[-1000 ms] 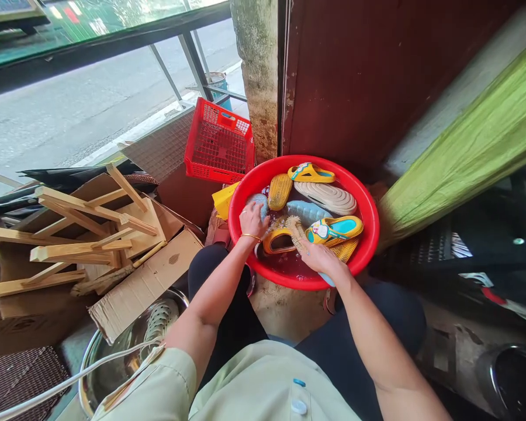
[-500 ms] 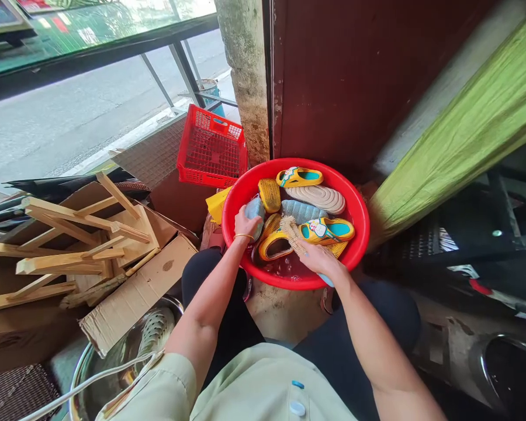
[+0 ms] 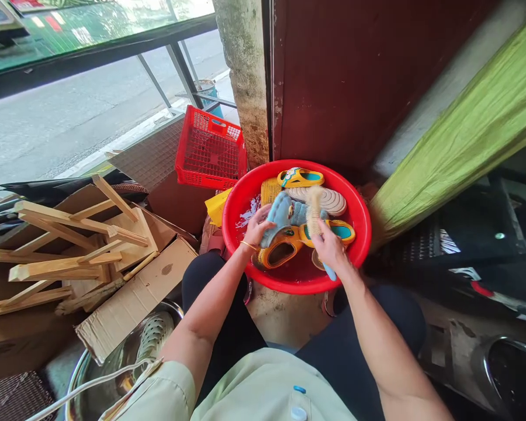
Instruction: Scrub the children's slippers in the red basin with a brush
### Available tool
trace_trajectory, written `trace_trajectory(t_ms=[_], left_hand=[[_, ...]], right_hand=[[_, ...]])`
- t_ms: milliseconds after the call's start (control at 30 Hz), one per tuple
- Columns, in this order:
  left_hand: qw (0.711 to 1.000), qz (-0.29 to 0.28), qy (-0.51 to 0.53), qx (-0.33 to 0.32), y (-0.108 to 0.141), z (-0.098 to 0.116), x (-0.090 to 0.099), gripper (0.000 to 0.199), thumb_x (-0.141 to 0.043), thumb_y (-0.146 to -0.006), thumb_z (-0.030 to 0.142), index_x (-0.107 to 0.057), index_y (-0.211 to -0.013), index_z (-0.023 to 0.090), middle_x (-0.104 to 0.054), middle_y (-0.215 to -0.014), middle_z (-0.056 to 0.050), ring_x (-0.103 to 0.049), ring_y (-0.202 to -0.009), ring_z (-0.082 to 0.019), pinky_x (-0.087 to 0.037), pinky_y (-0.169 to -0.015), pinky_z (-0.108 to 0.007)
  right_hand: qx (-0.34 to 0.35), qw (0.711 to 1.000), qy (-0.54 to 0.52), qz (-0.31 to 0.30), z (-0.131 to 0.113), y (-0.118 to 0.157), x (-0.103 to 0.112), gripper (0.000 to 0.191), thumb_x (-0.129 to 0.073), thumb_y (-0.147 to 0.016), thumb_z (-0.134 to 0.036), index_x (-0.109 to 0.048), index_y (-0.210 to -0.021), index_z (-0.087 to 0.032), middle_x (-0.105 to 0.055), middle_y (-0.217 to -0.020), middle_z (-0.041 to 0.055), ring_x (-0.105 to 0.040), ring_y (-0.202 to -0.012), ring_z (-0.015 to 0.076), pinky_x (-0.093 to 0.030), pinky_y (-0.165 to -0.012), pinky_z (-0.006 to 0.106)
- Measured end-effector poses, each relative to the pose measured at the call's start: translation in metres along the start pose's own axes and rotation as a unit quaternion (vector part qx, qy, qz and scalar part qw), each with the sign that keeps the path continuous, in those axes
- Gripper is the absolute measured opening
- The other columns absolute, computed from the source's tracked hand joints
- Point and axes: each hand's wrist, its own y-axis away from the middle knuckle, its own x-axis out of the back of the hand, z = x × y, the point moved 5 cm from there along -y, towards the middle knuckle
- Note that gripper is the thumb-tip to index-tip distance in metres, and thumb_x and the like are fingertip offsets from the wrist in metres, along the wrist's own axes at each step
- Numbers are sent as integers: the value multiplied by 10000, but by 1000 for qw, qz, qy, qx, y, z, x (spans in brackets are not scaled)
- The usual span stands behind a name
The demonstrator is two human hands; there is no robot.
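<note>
My left hand's (image 3: 258,228) fingers pinch the blue shoe (image 3: 277,215) over the left half of the basin (image 3: 298,286); my right hand's (image 3: 328,244) fingers wrap the brush (image 3: 314,206). If it's slick, the shoe could slip and splash into the basin.

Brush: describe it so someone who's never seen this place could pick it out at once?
Find the big red basin near the middle of the view. Just right of the basin's centre, the right hand grips the brush. Unlike the shoes around it, it has pale bristles, slightly blurred, and a light blue handle end showing below the hand.
</note>
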Motion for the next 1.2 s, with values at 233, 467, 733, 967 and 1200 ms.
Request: trace_trajectory(t_ms=[233,467,733,967,1200], left_hand=[[997,-45,26,62,6,-37,-23,587,-747,-624,324,-728,-1185,150,-753,-1091,-53,-655,-1018,-271,-508,-906,-353],[994,-54,29,85,8,-41,-18,709,-724,-653,288,-655,-1350,182,-738,-1189,-58,-654,-1060,-265,-499,-948,-358],[973,20,157,166,4,-52,-7,575,-659,-721,396,-672,-1251,171,-755,-918,-38,-693,-802,-228,-569,-857,-391],[928,4,297,227,3,-46,-20,414,-520,-883,345,-724,-1129,81,-782,-926,-121,-743,-901,-260,-609,-853,-404],[894,12,328,306,3,-50,-7,353,-485,-984,323,-701,-1128,83,-721,-653,-71,-680,-545,-174,-499,-438,-217]], right_hand=[[68,988,107,-88,-34,13,-18,683,-465,-963,-251,-349,-1632,-319,-746,-1246,109,-735,-995,298,-557,-888,405],[-3,996,64,-63,-11,-11,-12,621,-445,-997,-256,-385,-1612,-191,-750,-1222,148,-713,-1093,278,-525,-949,366],[98,990,-25,-93,-22,30,-28,607,-502,-952,-275,-479,-1558,-245,-741,-1279,84,-717,-1105,254,-534,-955,328],[-1,984,-167,-61,-6,-3,-19,606,-463,-940,-279,-494,-1534,-166,-796,-953,76,-739,-718,208,-601,-711,301],[99,981,-160,-49,-32,19,-38,608,-513,-906,-261,-529,-1512,-206,-766,-1204,89,-748,-978,237,-596,-885,337]])
